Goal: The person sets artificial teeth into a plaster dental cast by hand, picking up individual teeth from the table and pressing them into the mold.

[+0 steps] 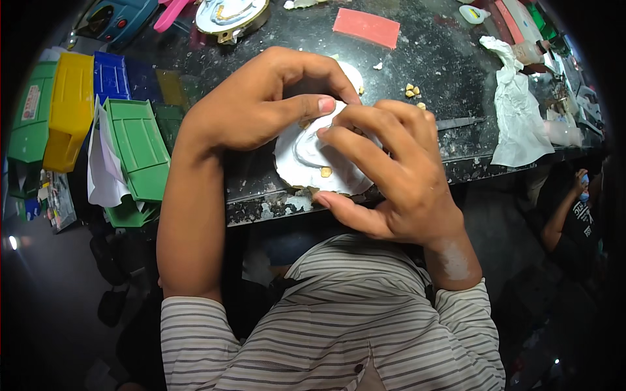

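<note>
Gripping a white, ridged plaster mould (312, 152), the left hand (251, 107) is steadying; opposite, the bent right hand (411, 173), hold unclear, is seemingly pressing, needing lightness.

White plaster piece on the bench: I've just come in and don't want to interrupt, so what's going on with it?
A person in a striped shirt has both bare hands at the white plaster piece, near the front edge of the dark bench. The left hand has its thumb on the far side; the right hand arches over the raised ridge, its thumb by the near edge. One small gold-coloured piece sits on the plaster; more gold-coloured pieces lie beyond the right hand.
</note>
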`<state>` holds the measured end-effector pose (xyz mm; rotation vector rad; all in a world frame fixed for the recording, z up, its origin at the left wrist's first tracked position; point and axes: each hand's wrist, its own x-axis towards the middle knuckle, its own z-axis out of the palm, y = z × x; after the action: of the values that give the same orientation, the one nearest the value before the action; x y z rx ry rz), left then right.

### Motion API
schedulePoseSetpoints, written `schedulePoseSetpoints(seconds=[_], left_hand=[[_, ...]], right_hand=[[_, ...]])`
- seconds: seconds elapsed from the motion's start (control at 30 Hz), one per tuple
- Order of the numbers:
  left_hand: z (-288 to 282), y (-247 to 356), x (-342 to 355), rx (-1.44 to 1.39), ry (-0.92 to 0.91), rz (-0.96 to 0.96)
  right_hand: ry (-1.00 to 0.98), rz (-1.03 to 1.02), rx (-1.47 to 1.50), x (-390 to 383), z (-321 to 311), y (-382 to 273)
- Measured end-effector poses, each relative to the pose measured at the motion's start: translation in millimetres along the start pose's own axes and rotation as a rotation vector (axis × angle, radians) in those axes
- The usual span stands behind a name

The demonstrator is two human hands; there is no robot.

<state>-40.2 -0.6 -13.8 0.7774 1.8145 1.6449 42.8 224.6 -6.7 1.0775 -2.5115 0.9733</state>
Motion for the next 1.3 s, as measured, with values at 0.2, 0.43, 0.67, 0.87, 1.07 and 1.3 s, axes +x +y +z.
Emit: schedulePoseSetpoints(seconds=[0.2,0.43,0.67,0.87,1.07,1.3], left_hand=[[-3.1,-5.2,-0.9,0.073,-0.017,0.013],[-3.4,-7.0,-1.0,0.099,-0.026,0.039],[-3.9,-7.9,0.4,0.12,-0.033,0.043],[-4.6,-9.2,-0.2,0.118,-0.031,0.054],[-4.0,-9.5,0.5,0.132,-0.03,0.063],[-4.2,-9.1,0.4,0.132,-0.031,0.068]], right_hand=[[-0.009,0.019,-0.045,-0.5,12.7,-0.8],[0.004,0.021,-0.025,1.7,14.4,0.3],[0.003,0.035,-0.013,0.2,15.0,1.1],[0.003,0.032,-0.016,-0.2,14.8,1.7],[-0.02,0.045,-0.015,-0.6,13.7,-0.5],[-0.026,0.059,-0.008,-1.1,13.1,-1.2]])
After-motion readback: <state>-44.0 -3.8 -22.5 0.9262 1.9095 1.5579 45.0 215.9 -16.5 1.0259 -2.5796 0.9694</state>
